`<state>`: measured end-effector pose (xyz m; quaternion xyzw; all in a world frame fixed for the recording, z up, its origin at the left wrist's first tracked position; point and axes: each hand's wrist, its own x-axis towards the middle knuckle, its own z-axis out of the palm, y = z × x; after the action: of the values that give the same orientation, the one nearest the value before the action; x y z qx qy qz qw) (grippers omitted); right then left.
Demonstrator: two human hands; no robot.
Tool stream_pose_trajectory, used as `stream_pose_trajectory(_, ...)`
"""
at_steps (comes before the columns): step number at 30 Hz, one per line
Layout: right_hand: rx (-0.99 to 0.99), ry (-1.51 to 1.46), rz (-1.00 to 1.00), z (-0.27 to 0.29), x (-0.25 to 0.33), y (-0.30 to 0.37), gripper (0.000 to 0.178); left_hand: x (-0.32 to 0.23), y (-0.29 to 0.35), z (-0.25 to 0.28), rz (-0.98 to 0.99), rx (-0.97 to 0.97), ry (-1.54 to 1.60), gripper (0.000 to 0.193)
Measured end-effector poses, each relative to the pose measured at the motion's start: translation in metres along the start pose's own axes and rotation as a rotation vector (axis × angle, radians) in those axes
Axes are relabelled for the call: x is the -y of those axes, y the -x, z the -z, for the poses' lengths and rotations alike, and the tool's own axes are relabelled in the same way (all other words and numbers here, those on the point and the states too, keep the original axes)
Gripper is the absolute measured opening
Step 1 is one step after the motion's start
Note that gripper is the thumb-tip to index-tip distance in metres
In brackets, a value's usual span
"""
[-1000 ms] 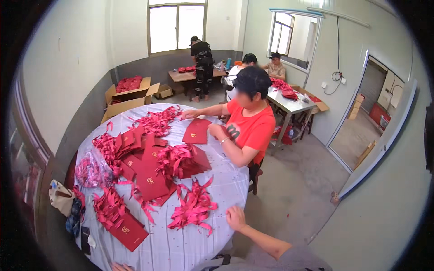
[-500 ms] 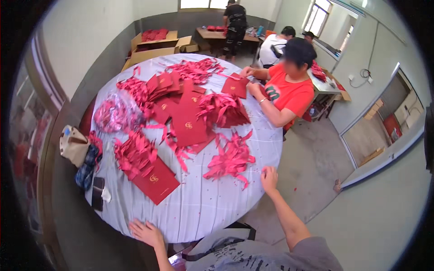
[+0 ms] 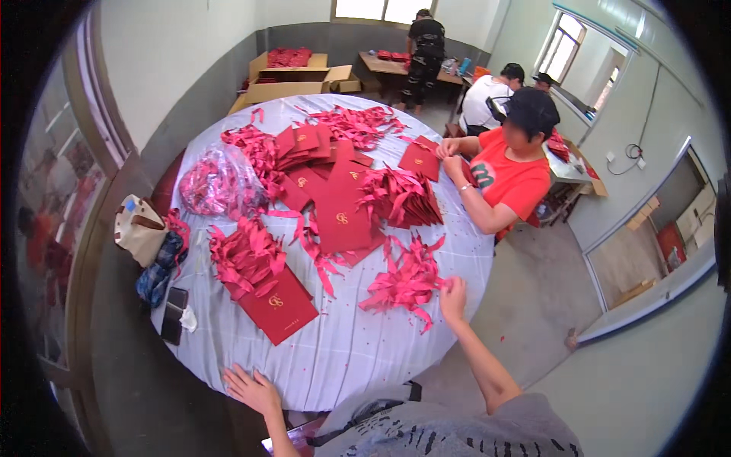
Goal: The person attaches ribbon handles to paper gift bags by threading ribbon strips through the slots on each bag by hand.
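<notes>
My left hand (image 3: 253, 390) lies flat on the near left edge of the round table, fingers spread, with nothing in it. At the right edge my right hand (image 3: 453, 298) has its fingers pinched on the end of a pink ribbon, beside a loose pile of ribbons (image 3: 402, 283). Left of that pile, a stack of dark red paper bags (image 3: 280, 311) with gold emblems is partly covered by its pink ribbon handles (image 3: 245, 255). More red bags (image 3: 343, 206) lie overlapped in the middle, and another ribbon-topped stack (image 3: 400, 198) rests against them.
A white cloth covers the table (image 3: 343, 373). On its left are a clear plastic bag of ribbons (image 3: 221, 181), a cream handbag (image 3: 140, 231) and a dark phone (image 3: 174, 316). A person in a red shirt (image 3: 512, 171) handles a red bag across the right side. Open cartons (image 3: 285, 92) stand behind.
My right hand has come to the ribbon pile and closed on a ribbon end. The left hand still rests on the table edge. The whole view has shifted slightly.
</notes>
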<state>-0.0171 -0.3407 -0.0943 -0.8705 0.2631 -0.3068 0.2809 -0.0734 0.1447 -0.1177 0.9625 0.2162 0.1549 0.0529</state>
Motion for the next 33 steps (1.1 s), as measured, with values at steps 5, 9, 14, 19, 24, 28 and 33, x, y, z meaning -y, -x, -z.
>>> stream_pose_trajectory(5,0.438,-0.474,0.034,-0.083,0.084,-0.053,0.024,-0.005,0.003,0.001,0.009,0.007,-0.024,0.056)
stream_pose_trajectory(9,0.347,-0.134,-0.006,-0.155,0.095,-0.083,0.050,-0.021,0.005,-0.008,-0.008,0.026,-0.001,0.055)
stream_pose_trajectory(14,0.363,-0.119,-0.084,-0.185,0.127,-0.077,0.059,-0.012,0.005,-0.001,0.079,-0.007,0.017,0.055)
stream_pose_trajectory(19,0.503,-0.665,0.018,-0.169,0.108,-0.087,0.026,-0.022,-0.001,-0.004,0.029,-0.021,0.052,0.052)
stream_pose_trajectory(24,1.044,-1.032,-0.494,-0.118,0.129,-0.060,0.014,-0.008,0.006,0.002,0.082,-0.063,0.059,0.053)
stream_pose_trajectory(28,1.240,-1.153,-0.623,-0.066,0.115,-0.025,0.016,-0.005,0.010,0.001,0.063,-0.084,0.063,0.053)
stream_pose_trajectory(33,1.469,-0.861,-0.320,-0.024,0.080,0.032,0.023,-0.014,0.005,-0.002,0.055,-0.085,0.058,0.054)
